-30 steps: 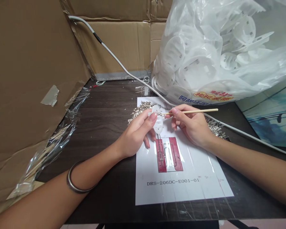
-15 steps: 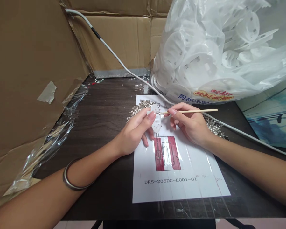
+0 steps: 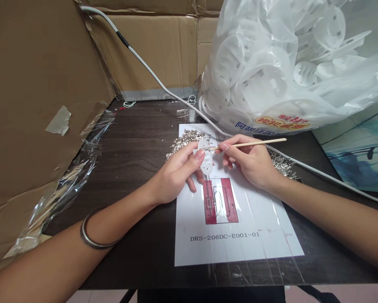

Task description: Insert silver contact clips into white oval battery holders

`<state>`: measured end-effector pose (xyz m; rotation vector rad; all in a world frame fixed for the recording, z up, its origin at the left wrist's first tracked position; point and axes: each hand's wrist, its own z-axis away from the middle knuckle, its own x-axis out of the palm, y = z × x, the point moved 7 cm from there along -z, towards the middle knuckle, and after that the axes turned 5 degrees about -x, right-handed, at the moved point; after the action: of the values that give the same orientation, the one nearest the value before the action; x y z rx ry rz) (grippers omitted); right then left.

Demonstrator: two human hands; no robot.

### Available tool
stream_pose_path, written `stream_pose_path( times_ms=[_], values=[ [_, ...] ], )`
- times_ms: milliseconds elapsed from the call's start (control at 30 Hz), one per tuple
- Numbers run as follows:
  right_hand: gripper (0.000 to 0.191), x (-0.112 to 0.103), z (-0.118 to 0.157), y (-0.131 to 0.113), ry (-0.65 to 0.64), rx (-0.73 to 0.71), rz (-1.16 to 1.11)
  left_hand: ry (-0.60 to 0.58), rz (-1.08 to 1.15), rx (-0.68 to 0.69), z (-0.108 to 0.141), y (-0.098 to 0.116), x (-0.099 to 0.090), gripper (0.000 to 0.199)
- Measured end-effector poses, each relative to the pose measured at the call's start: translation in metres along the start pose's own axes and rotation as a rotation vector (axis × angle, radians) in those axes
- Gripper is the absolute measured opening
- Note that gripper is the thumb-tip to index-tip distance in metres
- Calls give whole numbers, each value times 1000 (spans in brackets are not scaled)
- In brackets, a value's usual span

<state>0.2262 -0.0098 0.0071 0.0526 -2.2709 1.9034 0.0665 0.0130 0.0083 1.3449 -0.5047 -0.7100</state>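
Observation:
My left hand (image 3: 179, 172) is closed on a white, roughly oval plastic disc (image 3: 207, 164) with small slots, tilted up above the paper sheet. My right hand (image 3: 248, 162) pinches a thin wooden stick (image 3: 272, 142) like a pen, its near end reaching the disc's right edge. Small metal bits show where the stick meets the disc, too small to make out. Beneath both hands lies a white printed sheet (image 3: 239, 248) with a red-and-white diagram. Behind my left hand sits a heap of small metal parts (image 3: 185, 141).
A large clear plastic bag (image 3: 264, 97) of similar white discs stands at the back right. More metal parts (image 3: 285, 165) lie behind my right forearm. A white cable (image 3: 157, 78) crosses the dark table (image 3: 135, 139) diagonally. Cardboard walls (image 3: 157, 54) enclose the left and back.
The stick's outer end has risen slightly, and the disc has turned a little in my left hand. Both hands stay nearly in place; the whole view has shifted slightly.

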Motion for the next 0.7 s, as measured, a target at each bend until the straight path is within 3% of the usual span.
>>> stream_pose_path(
  times_ms=[700],
  values=[
    [20,1,0,2,11,14,74,-37,14,-15,-1,-2,1,58]
  ],
)
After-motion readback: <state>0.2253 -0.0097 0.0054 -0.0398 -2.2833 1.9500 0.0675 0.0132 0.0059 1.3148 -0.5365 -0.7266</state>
